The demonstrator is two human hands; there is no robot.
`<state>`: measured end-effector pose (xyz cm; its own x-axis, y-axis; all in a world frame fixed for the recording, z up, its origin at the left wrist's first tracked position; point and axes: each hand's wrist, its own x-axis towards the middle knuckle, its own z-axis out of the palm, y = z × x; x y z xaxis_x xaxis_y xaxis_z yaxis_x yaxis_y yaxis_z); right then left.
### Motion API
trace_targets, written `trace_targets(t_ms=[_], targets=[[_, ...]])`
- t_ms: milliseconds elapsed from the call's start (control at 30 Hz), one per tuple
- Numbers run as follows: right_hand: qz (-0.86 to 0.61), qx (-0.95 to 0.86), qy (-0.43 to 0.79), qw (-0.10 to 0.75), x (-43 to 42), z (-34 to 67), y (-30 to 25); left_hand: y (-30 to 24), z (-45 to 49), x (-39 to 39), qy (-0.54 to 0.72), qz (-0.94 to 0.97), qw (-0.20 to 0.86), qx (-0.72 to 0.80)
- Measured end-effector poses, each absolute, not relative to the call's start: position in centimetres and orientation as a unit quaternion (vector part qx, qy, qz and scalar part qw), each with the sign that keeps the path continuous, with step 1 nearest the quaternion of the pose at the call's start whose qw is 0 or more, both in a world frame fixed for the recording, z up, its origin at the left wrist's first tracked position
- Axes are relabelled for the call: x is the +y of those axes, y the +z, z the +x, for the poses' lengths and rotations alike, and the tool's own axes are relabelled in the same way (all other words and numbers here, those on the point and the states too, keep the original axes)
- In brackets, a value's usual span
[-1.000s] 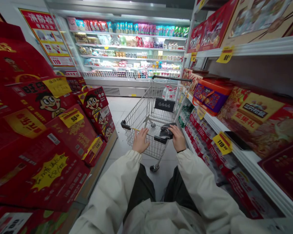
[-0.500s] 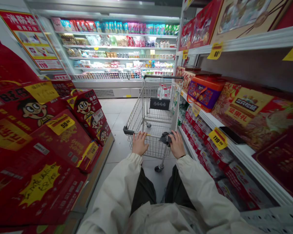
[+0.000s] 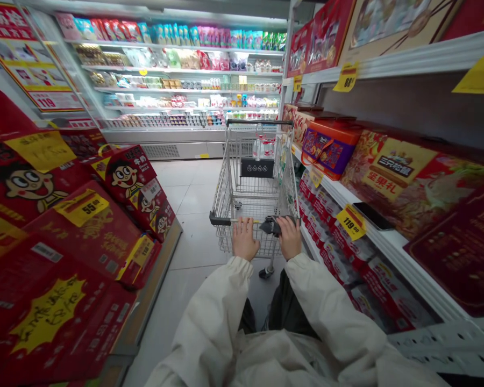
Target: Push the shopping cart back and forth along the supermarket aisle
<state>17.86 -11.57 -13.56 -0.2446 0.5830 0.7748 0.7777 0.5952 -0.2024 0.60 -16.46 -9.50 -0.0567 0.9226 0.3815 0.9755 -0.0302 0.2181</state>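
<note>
In the head view a wire shopping cart [image 3: 221,185] stands in front of me. My left hand [image 3: 246,241] lies over its handle [image 3: 219,218], the fingers bent forward across the bar. To the right, my right hand [image 3: 290,237] also rests on the handle, beside a dark grey piece [image 3: 268,226] whose kind I cannot make out. My fingertips are partly hidden behind the bar. A black panel [image 3: 257,168] with round symbols hangs inside the cart, and clear bottles [image 3: 262,146] with red parts show behind it.
Red milk boxes [image 3: 139,185] are stacked on a low platform at the left. Shelves with gift boxes [image 3: 403,166] run along the right, with a phone-like dark slab [image 3: 373,216] on the ledge. A lit refrigerated display [image 3: 177,88] spans the far end. Pale floor tiles [image 3: 191,236] lie between.
The cart's handle has swung straighter across in front of me. Both hands stay on it, and the left has shifted right in view. The surroundings have slid left.
</note>
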Motion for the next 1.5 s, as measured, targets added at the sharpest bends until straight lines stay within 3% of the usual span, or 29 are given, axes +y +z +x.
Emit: trace_targets(t_ms=[200, 400, 567, 833, 1100, 1300, 1500], targets=[[-0.36, -0.847, -0.109, 0.377, -10.9, 18.0, -12.6, -9.4, -0.3, -16.7, -0.21, -0.709, 0.074, -0.669], [-0.421, -0.815, -0.131, 0.376, -10.6, 23.3, -12.7, -8.8, -0.4, -17.0, -0.191, -0.742, 0.06, -0.64], [-0.48, -0.764, -0.138, 0.407, -11.1, 21.0, -13.6, -8.7, 2.1, -16.9, -0.201, -0.751, 0.049, -0.627], [-0.449, -0.823, -0.096, 0.335, -10.3, 19.6, -12.3, -8.8, 3.2, -16.6, -0.224, -0.757, 0.054, -0.611], [-0.501, -0.766, -0.115, 0.386, -10.6, 21.1, -13.5, -9.6, 3.9, -16.6, -0.231, -0.758, 0.058, -0.607], [-0.457, -0.808, -0.091, 0.359, -10.6, 19.8, -12.1, -8.8, 2.1, -17.1, -0.228, -0.746, 0.077, -0.621], [-0.506, -0.737, -0.114, 0.433, -9.4, 26.4, -12.0, -8.4, -4.0, -18.2, -0.232, -0.688, 0.1, -0.68]])
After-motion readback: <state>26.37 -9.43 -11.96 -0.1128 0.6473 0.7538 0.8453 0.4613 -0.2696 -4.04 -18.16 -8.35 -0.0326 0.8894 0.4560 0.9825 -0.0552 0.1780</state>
